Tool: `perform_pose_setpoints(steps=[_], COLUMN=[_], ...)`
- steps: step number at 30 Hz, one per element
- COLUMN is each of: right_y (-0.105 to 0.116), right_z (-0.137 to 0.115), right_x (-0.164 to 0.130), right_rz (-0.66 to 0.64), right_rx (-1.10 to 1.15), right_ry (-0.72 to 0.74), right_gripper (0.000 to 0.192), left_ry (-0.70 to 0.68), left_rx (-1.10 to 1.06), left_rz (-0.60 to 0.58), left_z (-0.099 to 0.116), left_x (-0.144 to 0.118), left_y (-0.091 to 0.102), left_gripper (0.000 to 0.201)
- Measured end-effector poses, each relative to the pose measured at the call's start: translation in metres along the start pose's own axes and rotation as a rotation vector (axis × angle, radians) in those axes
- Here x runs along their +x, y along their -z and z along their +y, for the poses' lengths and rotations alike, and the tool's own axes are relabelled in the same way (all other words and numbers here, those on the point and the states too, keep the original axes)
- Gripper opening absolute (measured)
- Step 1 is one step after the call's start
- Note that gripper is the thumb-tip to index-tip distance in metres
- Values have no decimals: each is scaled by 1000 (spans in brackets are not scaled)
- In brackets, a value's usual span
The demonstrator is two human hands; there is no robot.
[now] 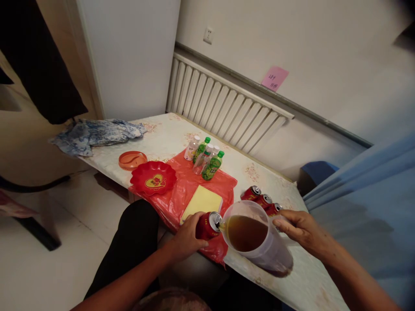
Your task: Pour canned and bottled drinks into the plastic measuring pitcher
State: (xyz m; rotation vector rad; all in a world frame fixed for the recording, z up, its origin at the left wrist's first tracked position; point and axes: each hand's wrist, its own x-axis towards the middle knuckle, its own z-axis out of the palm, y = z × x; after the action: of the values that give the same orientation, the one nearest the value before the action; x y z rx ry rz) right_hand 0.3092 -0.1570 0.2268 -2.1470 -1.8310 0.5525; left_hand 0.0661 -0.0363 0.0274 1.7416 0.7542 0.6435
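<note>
My left hand (186, 236) grips a red drink can (207, 225), tipped on its side with its top against the rim of a clear plastic pitcher (259, 250). Brown liquid fills the pitcher about halfway. My right hand (296, 226) holds the pitcher at its far right side, by the handle. The pitcher stands on the table near its front edge. Three more red cans (263, 199) lie just behind the pitcher.
A red plastic sheet (181, 194) covers part of the patterned table (168, 134). On it sit a yellow pad (201, 202), a red heart dish (153, 177) and several small bottles (205, 159). An orange dish (131, 160) and a blue cloth (94, 134) lie at the left; a radiator (223, 106) runs behind.
</note>
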Motion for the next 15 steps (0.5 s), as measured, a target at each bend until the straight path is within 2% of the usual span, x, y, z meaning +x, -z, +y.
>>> perform_pose_setpoints(steps=[15], right_y=[-3], right_z=[2], right_x=[3], right_rz=[-9], right_rx=[-4], right_ry=[5], right_gripper=[50], left_ry=[-6], left_rx=[-20], left_rz=[1], left_z=[-10], left_x=[1], left_y=[-2], left_gripper=[75])
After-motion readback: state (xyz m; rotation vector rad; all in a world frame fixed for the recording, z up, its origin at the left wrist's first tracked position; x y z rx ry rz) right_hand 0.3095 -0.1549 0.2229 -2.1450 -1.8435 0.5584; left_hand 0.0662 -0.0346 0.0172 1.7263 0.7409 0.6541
